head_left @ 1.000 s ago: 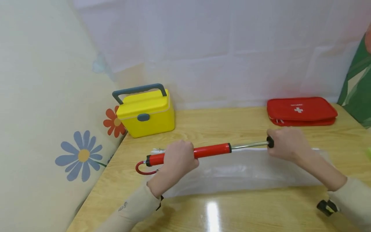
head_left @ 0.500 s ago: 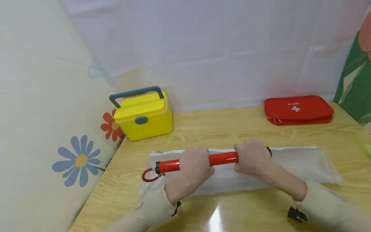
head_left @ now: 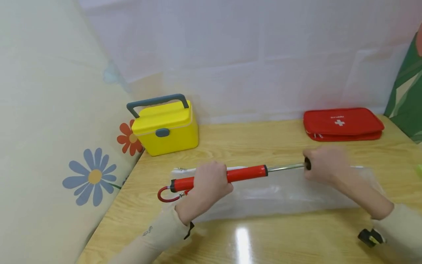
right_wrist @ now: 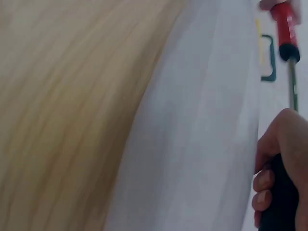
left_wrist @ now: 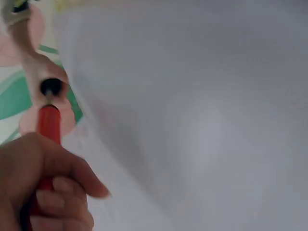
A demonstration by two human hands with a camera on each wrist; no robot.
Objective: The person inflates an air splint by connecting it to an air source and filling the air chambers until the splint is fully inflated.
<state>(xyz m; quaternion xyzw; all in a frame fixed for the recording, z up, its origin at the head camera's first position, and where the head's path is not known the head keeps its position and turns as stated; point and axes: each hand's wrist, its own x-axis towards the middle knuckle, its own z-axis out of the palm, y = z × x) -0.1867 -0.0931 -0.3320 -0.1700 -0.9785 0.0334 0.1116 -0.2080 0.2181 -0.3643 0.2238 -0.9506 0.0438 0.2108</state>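
"Where were your hands?"

"Well apart, both clamped on one hand pump [head_left: 240,174]. My left hand [head_left: 211,183] was wrapped round its red barrel [head_left: 250,173], and my right hand [head_left: 326,165] gripped the black grip [head_left: 307,163] at the far end of it."

"Could you see the rod?"

"Yes, a length of bright metal rod [head_left: 285,167] showed between the barrel and that grip."

"And where was the pump itself?"

"Over a long translucent pouch [head_left: 260,200] that lay flat on the wooden table [head_left: 250,143]. It slanted a little, its right end higher from where I looked. At the left end a red hose [head_left: 168,200] curved back toward my left wrist."

"What stood farther back?"

"A yellow box [head_left: 171,139] with a blue-grey handle [head_left: 156,100], on my left, near the flowered wall [head_left: 39,128]. On my right lay a red first-aid case [head_left: 349,128] with a white cross [head_left: 339,123]. A pale sheet [head_left: 230,73] hung behind them both."
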